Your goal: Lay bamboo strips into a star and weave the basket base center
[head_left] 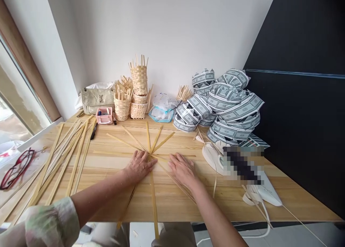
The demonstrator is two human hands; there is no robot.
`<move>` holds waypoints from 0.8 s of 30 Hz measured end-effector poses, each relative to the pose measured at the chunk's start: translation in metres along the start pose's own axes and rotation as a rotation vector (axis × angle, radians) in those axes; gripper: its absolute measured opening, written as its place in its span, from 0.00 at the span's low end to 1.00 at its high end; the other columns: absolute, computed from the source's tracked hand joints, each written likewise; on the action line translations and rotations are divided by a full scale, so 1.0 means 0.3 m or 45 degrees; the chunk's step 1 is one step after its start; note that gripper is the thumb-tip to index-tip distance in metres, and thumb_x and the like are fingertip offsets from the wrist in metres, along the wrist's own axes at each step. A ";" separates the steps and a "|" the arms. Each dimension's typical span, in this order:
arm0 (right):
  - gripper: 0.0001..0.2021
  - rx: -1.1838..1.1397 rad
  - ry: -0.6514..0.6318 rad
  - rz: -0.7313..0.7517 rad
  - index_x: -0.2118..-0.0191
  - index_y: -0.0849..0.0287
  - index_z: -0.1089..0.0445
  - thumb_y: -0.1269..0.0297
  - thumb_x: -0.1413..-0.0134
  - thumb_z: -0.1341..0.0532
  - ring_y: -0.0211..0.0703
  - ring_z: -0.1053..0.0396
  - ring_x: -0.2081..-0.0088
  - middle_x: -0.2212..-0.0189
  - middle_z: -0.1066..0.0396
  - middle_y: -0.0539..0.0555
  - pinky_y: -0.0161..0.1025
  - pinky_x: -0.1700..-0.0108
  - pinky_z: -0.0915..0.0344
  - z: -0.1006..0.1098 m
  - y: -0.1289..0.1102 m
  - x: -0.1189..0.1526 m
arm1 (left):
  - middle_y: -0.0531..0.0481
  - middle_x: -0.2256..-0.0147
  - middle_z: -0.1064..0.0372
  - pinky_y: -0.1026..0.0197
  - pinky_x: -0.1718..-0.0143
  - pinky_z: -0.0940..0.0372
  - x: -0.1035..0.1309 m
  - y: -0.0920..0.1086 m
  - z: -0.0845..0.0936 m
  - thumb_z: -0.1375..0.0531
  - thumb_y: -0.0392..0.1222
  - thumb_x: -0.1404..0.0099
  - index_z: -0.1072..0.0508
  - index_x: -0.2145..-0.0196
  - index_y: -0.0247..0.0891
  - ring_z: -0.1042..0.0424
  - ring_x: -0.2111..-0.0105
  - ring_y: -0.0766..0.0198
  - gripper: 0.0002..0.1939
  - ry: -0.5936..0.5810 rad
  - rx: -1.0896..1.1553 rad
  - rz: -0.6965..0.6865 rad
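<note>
Several flat bamboo strips (154,204) lie crossed in a star on the wooden table (172,213), fanning out in all directions. One strip runs past the table's front edge. My left hand (140,165) lies on the strips right beside their crossing point, fingers laid out over them and pressing down. To the right, my right hand (183,168) rests flat with fingers stretched over the strips on that side. A thumb and part of the crossing are hidden under my left hand.
Loose bamboo strips (58,168) and red glasses (17,168) lie at left. Behind stand woven baskets (138,79), a pink box (104,116), a handbag (97,100) and a black pen (94,131). Patterned paper crowns (229,106) are piled at right, near a partly blurred-out white device (269,189).
</note>
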State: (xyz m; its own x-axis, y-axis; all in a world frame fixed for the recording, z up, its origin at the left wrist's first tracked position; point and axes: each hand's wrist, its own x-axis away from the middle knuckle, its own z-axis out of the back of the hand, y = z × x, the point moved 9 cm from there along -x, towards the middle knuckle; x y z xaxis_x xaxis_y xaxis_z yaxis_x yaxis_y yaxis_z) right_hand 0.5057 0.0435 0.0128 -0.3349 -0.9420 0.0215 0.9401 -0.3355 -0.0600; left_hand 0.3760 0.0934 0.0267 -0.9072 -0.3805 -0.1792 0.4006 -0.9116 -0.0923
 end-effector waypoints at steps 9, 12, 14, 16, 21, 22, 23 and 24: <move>0.22 -0.053 -0.037 -0.006 0.45 0.56 0.45 0.54 0.42 0.59 0.49 0.54 0.42 0.44 0.47 0.60 0.58 0.48 0.56 0.010 -0.003 -0.011 | 0.42 0.53 0.44 0.51 0.55 0.45 -0.003 -0.004 0.003 0.50 0.45 0.37 0.41 0.47 0.50 0.45 0.52 0.52 0.19 -0.026 0.031 -0.011; 0.22 -0.103 0.011 0.030 0.44 0.56 0.46 0.58 0.42 0.56 0.48 0.55 0.42 0.42 0.51 0.59 0.58 0.46 0.58 0.037 -0.041 -0.012 | 0.43 0.53 0.43 0.51 0.55 0.44 -0.006 -0.003 0.009 0.51 0.44 0.36 0.41 0.47 0.50 0.44 0.53 0.52 0.19 -0.029 0.047 -0.016; 0.22 -0.182 0.051 0.136 0.43 0.60 0.47 0.62 0.43 0.54 0.45 0.55 0.41 0.42 0.51 0.59 0.50 0.44 0.56 0.054 -0.093 -0.020 | 0.43 0.54 0.42 0.51 0.56 0.43 -0.007 -0.003 0.013 0.51 0.44 0.36 0.41 0.47 0.49 0.42 0.53 0.53 0.19 -0.029 0.048 -0.012; 0.22 -0.283 0.055 0.272 0.44 0.64 0.46 0.67 0.45 0.53 0.41 0.54 0.42 0.42 0.50 0.59 0.41 0.44 0.54 0.059 -0.153 -0.033 | 0.43 0.55 0.40 0.52 0.56 0.42 -0.009 -0.006 0.019 0.49 0.43 0.37 0.42 0.48 0.45 0.41 0.53 0.54 0.20 -0.020 0.055 0.008; 0.23 -0.454 0.066 0.473 0.45 0.65 0.45 0.76 0.48 0.55 0.37 0.48 0.44 0.43 0.47 0.58 0.35 0.44 0.51 0.048 -0.252 -0.069 | 0.43 0.59 0.36 0.56 0.57 0.40 -0.012 -0.028 0.030 0.45 0.42 0.41 0.39 0.54 0.33 0.37 0.56 0.57 0.18 0.035 0.151 0.077; 0.23 -0.456 0.072 0.486 0.45 0.66 0.44 0.77 0.48 0.56 0.38 0.48 0.44 0.44 0.46 0.58 0.35 0.44 0.51 0.043 -0.263 -0.073 | 0.43 0.59 0.35 0.57 0.57 0.40 -0.012 -0.033 0.031 0.45 0.41 0.41 0.39 0.55 0.33 0.37 0.56 0.58 0.17 0.049 0.176 0.082; 0.23 -0.446 0.075 0.499 0.45 0.67 0.44 0.77 0.48 0.56 0.38 0.48 0.44 0.44 0.45 0.59 0.35 0.44 0.51 0.036 -0.273 -0.074 | 0.44 0.60 0.35 0.57 0.57 0.40 -0.011 -0.037 0.032 0.44 0.41 0.41 0.40 0.56 0.34 0.36 0.57 0.58 0.16 0.063 0.200 0.087; 0.23 -0.429 0.077 0.518 0.46 0.68 0.43 0.76 0.48 0.55 0.39 0.48 0.44 0.45 0.45 0.59 0.35 0.44 0.51 0.030 -0.284 -0.073 | 0.44 0.60 0.35 0.58 0.57 0.40 -0.011 -0.040 0.034 0.44 0.41 0.42 0.40 0.56 0.34 0.36 0.57 0.59 0.16 0.077 0.222 0.094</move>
State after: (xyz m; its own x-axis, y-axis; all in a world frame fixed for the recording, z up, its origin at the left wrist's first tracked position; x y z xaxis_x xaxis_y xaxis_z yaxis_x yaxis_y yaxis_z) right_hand 0.4334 0.0928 0.0263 0.0406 -0.9910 -0.1274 0.9255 0.0854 -0.3691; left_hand 0.3727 0.1041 0.0382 -0.8647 -0.4420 -0.2385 0.4326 -0.8968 0.0932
